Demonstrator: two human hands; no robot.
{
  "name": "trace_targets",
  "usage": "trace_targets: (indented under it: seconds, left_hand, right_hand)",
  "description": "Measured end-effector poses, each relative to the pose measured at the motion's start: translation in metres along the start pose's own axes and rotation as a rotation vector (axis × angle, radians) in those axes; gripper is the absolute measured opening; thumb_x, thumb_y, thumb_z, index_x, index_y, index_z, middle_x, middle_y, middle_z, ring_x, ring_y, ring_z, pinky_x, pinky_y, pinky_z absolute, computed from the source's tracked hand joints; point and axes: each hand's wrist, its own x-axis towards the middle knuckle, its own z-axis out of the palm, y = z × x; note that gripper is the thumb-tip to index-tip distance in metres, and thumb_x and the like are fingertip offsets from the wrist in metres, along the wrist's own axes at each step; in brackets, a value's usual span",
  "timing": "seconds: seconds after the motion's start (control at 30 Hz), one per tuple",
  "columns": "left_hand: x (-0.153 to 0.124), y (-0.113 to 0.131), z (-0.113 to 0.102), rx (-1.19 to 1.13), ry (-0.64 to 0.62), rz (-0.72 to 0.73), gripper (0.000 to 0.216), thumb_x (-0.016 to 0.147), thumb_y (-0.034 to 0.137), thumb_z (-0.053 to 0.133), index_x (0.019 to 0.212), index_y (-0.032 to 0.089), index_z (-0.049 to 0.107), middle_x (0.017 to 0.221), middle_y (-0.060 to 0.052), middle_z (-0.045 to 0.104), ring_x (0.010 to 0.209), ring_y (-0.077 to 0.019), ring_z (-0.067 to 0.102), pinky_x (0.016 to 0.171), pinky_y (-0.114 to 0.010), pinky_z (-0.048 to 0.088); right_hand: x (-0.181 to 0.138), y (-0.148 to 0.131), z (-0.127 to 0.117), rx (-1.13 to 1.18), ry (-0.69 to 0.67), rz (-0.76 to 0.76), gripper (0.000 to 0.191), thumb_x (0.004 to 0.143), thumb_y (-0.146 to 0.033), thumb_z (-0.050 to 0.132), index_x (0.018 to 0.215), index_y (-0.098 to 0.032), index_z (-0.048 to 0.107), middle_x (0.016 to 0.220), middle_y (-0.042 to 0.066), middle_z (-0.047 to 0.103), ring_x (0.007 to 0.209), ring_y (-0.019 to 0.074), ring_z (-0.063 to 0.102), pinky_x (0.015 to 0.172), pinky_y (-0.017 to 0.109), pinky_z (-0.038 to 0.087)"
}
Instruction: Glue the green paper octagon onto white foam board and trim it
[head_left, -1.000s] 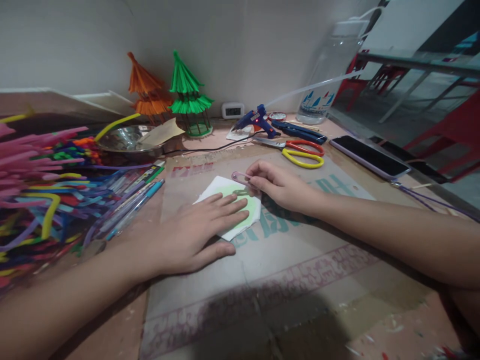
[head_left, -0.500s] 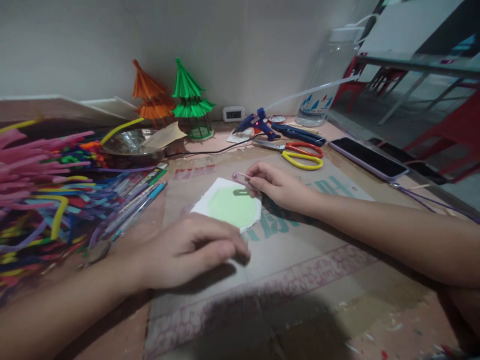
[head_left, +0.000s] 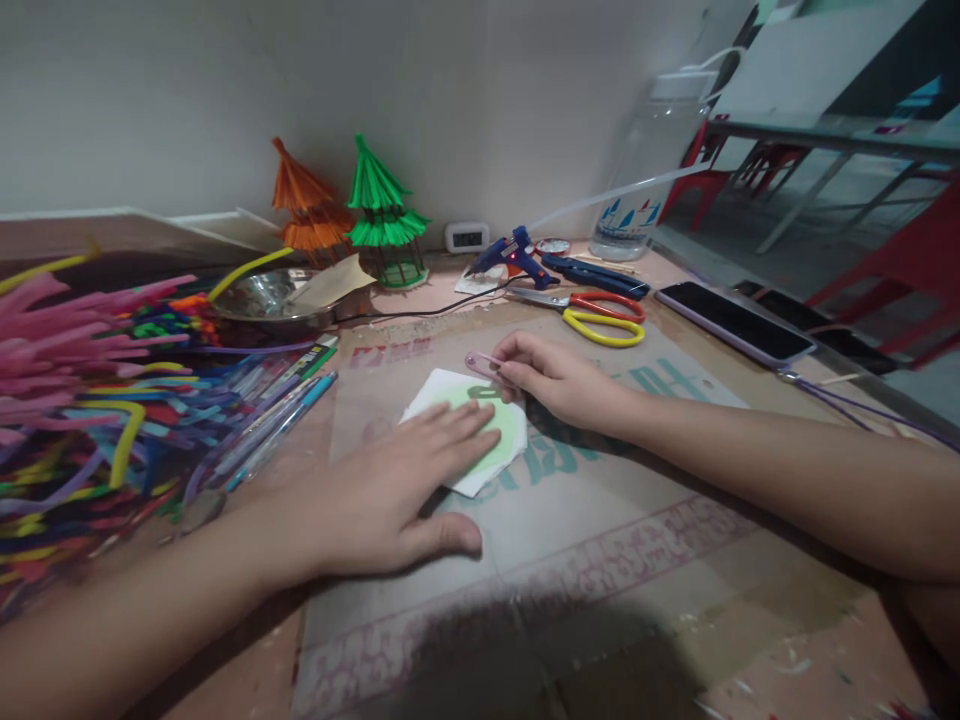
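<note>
My left hand (head_left: 405,478) lies flat with its fingers spread over a white sheet (head_left: 471,484) that bears a pale green shape (head_left: 511,428). Its fingers cover much of the green. Between the thumb and fingers of my right hand (head_left: 551,378) is a slim pink piece with a rounded end (head_left: 474,362), held just above the sheet's far right part. A dark shadow of it falls on the green. What exactly the pink piece is, I cannot tell. Under the sheet is a flattened cardboard piece (head_left: 600,520) with green and red print.
Scissors (head_left: 604,320), a blue glue gun (head_left: 517,255), a utility knife (head_left: 596,275) and a phone (head_left: 735,322) lie beyond my right hand. Pipe cleaners (head_left: 82,380), pens (head_left: 292,410) and a metal bowl (head_left: 262,300) fill the left. Orange (head_left: 307,200) and green (head_left: 384,205) towers stand behind.
My left hand has opened out and come down flat on the sheet, which has shifted slightly toward me. My right hand still holds the pink piece in nearly the same place.
</note>
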Motion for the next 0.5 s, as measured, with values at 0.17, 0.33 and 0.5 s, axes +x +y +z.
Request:
trace_targets:
  seconds: [0.17,0.33,0.5]
  left_hand:
    - [-0.003,0.006,-0.010,-0.201,0.119,0.083,0.035,0.106,0.039,0.044,0.116,0.022,0.073,0.118,-0.006,0.078,0.115,-0.0199,0.071,0.101,-0.032,0.056]
    - [-0.002,-0.031,-0.008,0.139,0.137,-0.060,0.074,0.092,0.066,0.060,0.150,0.020,0.050,0.163,-0.016,0.040,0.152,-0.0371,0.034,0.123,-0.059,0.031]
    - [-0.001,-0.048,-0.004,0.169,-0.051,-0.064,0.097,0.090,0.077,0.052,0.161,0.015,0.030,0.168,-0.020,0.024,0.157,-0.0355,0.021,0.127,-0.056,0.021]
  right_hand:
    - [0.000,-0.002,-0.001,-0.025,-0.005,0.002,0.009,0.098,-0.027,0.047,0.100,-0.021,0.053,0.074,-0.002,0.063,0.069,0.0150,0.059,0.066,0.027,0.047]
    - [0.000,-0.001,-0.001,-0.002,-0.003,-0.011,0.008,0.097,-0.027,0.047,0.099,-0.021,0.052,0.075,-0.001,0.063,0.069,0.0154,0.059,0.066,0.028,0.047]
    - [-0.004,-0.002,-0.002,-0.086,0.053,-0.055,0.012,0.099,-0.031,0.045,0.101,-0.022,0.052,0.082,0.002,0.066,0.074,0.0180,0.061,0.070,0.030,0.048]
